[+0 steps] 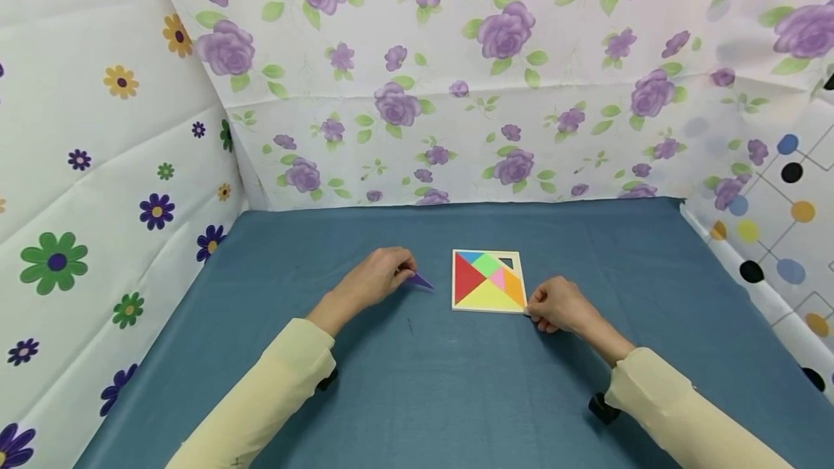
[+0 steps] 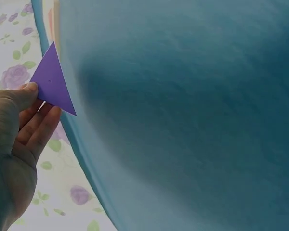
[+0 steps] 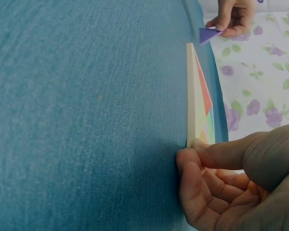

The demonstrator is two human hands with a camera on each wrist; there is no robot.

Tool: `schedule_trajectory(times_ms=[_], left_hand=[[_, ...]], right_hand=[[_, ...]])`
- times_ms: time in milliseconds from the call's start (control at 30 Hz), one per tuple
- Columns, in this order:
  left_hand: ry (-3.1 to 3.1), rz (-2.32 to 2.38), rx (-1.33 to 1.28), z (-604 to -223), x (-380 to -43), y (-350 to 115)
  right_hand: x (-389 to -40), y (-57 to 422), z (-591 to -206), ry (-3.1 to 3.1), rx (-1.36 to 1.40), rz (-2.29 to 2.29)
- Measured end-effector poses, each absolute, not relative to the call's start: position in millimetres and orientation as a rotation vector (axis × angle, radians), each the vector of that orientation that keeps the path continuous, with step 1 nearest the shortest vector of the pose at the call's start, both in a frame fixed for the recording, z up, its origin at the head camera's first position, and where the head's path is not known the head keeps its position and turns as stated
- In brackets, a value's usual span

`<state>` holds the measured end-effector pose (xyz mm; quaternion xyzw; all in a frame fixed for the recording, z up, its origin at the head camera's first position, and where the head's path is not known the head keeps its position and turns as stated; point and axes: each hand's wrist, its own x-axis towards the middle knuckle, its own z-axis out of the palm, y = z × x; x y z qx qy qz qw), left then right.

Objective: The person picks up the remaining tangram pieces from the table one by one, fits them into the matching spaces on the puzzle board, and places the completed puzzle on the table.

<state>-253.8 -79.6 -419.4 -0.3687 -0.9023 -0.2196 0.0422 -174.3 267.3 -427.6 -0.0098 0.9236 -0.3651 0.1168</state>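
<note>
My left hand [image 1: 379, 275] pinches a purple triangular tangram piece [image 2: 52, 83] between thumb and fingers, held above the cloth left of the tangram board. The square tangram board [image 1: 485, 310] has a pale wooden rim and lies flat. Red, yellow, orange, pink, green and blue pieces fill most of it, and a dark triangular recess [image 1: 506, 263] shows at its upper right. At the board's near right corner, my right hand [image 1: 562, 305] pinches the rim between thumb and index finger. In the right wrist view, the purple piece is apart from the board.
A blue-grey cloth [image 1: 449, 389] covers the table. Behind it hangs a white sheet with purple roses [image 1: 397, 103]. Flowered fabric [image 1: 57, 263] borders the left side, and dotted fabric [image 1: 791, 270] the right. Black wrist devices [image 1: 604, 408] show under the sleeves.
</note>
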Motion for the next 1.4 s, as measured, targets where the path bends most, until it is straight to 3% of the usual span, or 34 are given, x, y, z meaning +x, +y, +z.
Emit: schedule_trajectory(times_ms=[1400], left_hand=[[-2.685, -0.787, -1.231, -393, -271, 45]], right_hand=[[-175, 270, -428, 2.685, 0.01, -1.102]])
